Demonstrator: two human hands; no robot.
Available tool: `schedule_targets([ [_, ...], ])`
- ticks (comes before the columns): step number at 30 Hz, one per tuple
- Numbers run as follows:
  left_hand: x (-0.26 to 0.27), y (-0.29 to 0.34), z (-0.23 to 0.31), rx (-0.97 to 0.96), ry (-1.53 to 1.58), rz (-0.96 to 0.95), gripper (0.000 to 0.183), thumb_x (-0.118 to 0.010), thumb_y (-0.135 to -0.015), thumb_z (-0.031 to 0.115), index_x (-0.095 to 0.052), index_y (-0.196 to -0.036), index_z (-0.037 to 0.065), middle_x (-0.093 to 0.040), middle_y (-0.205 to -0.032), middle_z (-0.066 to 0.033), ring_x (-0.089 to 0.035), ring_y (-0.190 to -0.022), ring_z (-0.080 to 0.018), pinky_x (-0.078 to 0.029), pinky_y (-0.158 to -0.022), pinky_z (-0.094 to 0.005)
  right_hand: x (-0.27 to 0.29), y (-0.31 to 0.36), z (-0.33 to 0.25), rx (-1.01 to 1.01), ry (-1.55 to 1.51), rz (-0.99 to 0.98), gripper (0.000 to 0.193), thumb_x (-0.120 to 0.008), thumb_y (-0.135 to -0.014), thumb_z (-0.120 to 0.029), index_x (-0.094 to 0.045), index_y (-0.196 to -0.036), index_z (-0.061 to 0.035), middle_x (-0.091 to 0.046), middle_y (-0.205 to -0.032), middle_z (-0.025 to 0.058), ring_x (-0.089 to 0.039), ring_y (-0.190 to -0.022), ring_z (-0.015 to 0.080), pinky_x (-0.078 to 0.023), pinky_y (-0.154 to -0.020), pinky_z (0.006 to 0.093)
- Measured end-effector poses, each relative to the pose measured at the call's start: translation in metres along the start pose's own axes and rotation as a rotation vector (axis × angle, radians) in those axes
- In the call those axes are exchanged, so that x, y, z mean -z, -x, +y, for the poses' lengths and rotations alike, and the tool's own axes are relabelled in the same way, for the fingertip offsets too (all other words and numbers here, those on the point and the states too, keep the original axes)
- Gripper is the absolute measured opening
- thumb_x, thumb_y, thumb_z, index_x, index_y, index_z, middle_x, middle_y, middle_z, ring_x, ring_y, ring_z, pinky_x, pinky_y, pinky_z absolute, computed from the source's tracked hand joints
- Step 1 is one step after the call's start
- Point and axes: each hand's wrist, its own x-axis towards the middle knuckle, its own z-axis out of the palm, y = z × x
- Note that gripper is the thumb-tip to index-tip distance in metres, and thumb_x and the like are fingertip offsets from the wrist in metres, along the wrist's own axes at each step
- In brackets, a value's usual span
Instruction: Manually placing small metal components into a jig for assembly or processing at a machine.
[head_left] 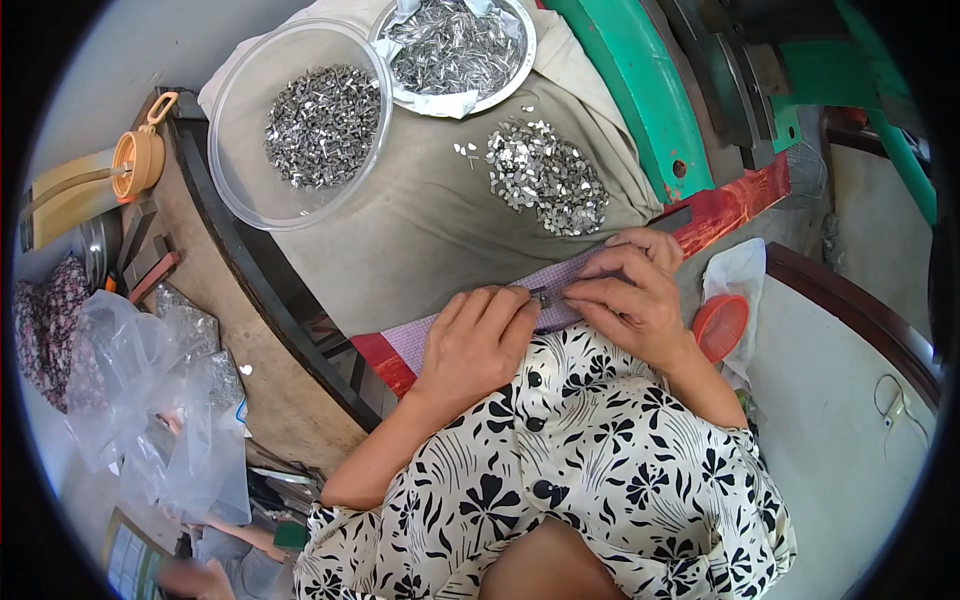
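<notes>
My left hand [480,335] is closed at the near edge of the cloth-covered worktop, its thumb and fingertips pinching a small metal piece [541,297]. Just to its right, my right hand [635,295] has thumb and forefinger drawn together close to that piece; whatever sits between those fingertips is too small to tell. Both hands are over a purple checked cloth [410,343]. Beyond them lies a loose heap of small shiny metal pieces [550,180].
A clear plastic tub [235,160] of small metal parts stands at the back left. Beside it is a metal bowl [530,60] of thin metal parts. A green machine frame [640,100] rises on the right. Plastic bags [150,400] lie left; another person [230,560] appears at lower left.
</notes>
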Motion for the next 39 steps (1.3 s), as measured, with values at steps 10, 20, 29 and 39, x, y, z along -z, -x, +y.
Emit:
schedule_targets([
  [10,-0.003,-0.004,-0.001,0.136,0.115,0.008,0.024,-0.079,-0.072,0.01,-0.067,-0.092,0.008,-0.063,-0.096,-0.0033,-0.062,-0.083,-0.023,-0.047,-0.072,-0.0345,-0.014,0.003,-0.006,0.083,0.108,0.011,0.027,-0.082,-0.061,-0.017,-0.077,-0.088,-0.0211,-0.064,-0.096,-0.0069,-0.055,-0.103,0.0215,-0.032,-0.088,0.039],
  [20,-0.002,-0.001,-0.004,0.142,0.171,-0.028,0.032,-0.083,-0.072,0.013,-0.065,-0.098,0.008,-0.063,-0.102,-0.0054,-0.062,-0.087,-0.0255,-0.046,-0.073,-0.0367,-0.006,-0.003,-0.023,0.201,0.434,-0.04,0.02,-0.075,-0.064,-0.026,-0.074,-0.084,-0.0257,-0.064,-0.103,-0.0111,-0.051,-0.112,0.0176,-0.029,-0.093,0.0396],
  [29,-0.005,-0.004,-0.003,0.187,0.195,0.025,0.027,-0.081,-0.073,0.011,-0.065,-0.094,0.008,-0.062,-0.098,-0.0051,-0.061,-0.085,-0.0256,-0.046,-0.072,-0.0364,-0.003,0.001,-0.018,0.104,0.311,-0.02,0.022,-0.081,-0.061,-0.023,-0.075,-0.082,-0.0238,-0.064,-0.103,-0.0098,-0.05,-0.113,0.0232,-0.028,-0.093,0.0421],
  [39,-0.004,-0.006,-0.003,0.194,0.18,0.094,0.02,-0.079,-0.074,0.007,-0.066,-0.09,0.008,-0.062,-0.095,-0.0051,-0.061,-0.08,-0.0238,-0.045,-0.069,-0.035,-0.005,0.002,-0.018,0.076,0.241,0.04,0.027,-0.083,-0.059,-0.022,-0.077,-0.085,-0.0222,-0.065,-0.102,-0.0066,-0.052,-0.11,0.0252,-0.031,-0.092,0.0414],
])
